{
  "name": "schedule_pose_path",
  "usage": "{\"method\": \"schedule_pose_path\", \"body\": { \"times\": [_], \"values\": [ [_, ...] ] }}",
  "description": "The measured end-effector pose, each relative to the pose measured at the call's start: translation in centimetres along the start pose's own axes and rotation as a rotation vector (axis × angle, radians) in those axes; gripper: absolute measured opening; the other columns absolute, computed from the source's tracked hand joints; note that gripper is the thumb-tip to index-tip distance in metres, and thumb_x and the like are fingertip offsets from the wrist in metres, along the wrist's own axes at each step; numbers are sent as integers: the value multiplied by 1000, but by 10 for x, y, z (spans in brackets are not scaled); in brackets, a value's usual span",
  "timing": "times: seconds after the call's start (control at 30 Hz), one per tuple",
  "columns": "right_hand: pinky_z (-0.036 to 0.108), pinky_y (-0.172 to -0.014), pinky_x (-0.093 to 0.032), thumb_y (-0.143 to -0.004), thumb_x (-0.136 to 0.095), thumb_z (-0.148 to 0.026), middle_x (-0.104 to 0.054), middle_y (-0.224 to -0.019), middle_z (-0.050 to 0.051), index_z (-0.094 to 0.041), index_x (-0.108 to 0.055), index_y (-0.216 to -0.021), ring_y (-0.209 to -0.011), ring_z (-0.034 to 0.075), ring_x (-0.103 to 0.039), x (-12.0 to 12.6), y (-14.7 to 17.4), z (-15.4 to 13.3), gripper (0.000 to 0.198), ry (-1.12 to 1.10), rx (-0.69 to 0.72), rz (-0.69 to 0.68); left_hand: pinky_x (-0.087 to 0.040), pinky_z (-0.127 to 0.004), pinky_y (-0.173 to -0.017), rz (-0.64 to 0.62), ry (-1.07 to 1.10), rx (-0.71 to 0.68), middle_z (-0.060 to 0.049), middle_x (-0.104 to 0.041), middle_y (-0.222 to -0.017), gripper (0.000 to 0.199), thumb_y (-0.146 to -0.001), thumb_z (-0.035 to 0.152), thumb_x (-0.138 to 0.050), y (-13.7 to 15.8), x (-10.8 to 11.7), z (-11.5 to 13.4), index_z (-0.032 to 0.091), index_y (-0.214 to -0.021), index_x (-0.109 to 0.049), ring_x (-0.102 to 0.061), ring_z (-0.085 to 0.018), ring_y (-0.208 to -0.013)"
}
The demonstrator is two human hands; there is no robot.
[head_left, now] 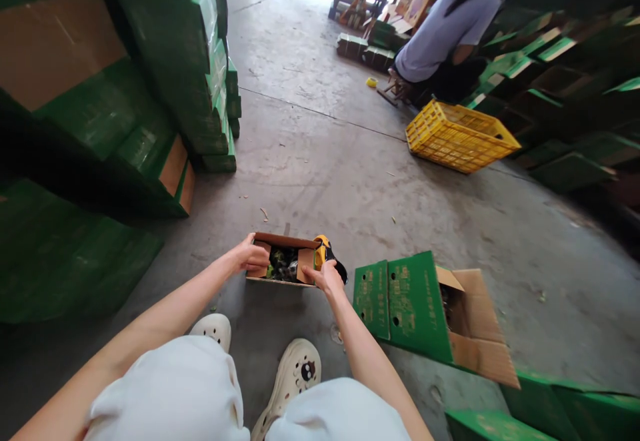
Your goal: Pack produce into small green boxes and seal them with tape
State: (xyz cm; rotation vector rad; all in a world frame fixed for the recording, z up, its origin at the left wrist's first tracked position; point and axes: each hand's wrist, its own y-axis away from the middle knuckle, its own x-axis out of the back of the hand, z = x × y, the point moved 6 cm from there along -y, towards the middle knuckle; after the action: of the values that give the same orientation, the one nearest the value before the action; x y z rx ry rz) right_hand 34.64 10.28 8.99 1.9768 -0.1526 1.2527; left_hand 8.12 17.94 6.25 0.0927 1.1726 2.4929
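A small open cardboard box [287,238] stands on the floor in front of my feet. Inside it lie dark and green contents [284,264], too blurred to name. My left hand [250,256] is closed over the box's left end, its fingers bent over the short flap there. At the opposite end my right hand [325,275] grips the wall, thumb on the inner flap [306,261]. Just beyond the right hand is a yellow and black object [324,251] that looks like a tape dispenser, partly hidden by the box and hand.
Right of me a green carton [410,307] lies with brown flaps spread. More green cartons [570,404] are at lower right. Stacked green boxes [165,61] rise on the left. Ahead right, a yellow crate [463,137] stands near a seated person [440,34].
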Motion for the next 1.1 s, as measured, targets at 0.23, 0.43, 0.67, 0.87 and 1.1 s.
{"method": "schedule_pose_path", "body": {
  "times": [0.23,0.43,0.67,0.87,1.1],
  "values": [
    [46,-99,-49,-81,-74,-66,-68,-126,31,-7,-45,-130,-122,42,-67,-4,-3,7,82,-24,-16,-34,-54,-39,-69,176,100,141,-11,-53,-151,59,-88,74,-57,-11,-4,17,36,-131,-44,-78,-26,-89],
    [44,-97,-50,-81,-73,-67,-69,-126,30,-9,-46,-129,-120,40,-68,-10,-6,12,80,-61,-33,-30,-50,-24,-60,193,-46,29,-5,-71,-120,53,-88,40,-71,-9,-8,-1,32,-134,-44,-75,-15,-73],
    [37,-85,-55,-84,-69,-60,-75,-111,20,-13,-51,-126,-107,34,-73,-6,0,27,65,-214,-84,95,-46,-20,-50,275,-328,-155,-1,-70,-94,66,-81,41,-81,-5,8,-1,25,-138,-51,-64,-12,-60],
    [38,-89,-50,-100,-49,-55,-73,-111,25,-1,-35,-144,-108,37,-71,26,-7,12,71,-113,87,352,-46,-19,-52,251,-396,-195,2,-68,-89,63,-82,45,-81,-14,13,-1,27,-135,-55,-61,-11,-59],
    [42,-98,-43,-102,-53,-34,-71,-114,25,1,-35,-149,-110,33,-67,5,-19,-43,61,316,475,275,-58,-30,-73,280,-445,-220,-8,-67,-123,70,-86,46,-75,0,10,0,29,-148,-46,-71,-17,-74]
  ]
}}
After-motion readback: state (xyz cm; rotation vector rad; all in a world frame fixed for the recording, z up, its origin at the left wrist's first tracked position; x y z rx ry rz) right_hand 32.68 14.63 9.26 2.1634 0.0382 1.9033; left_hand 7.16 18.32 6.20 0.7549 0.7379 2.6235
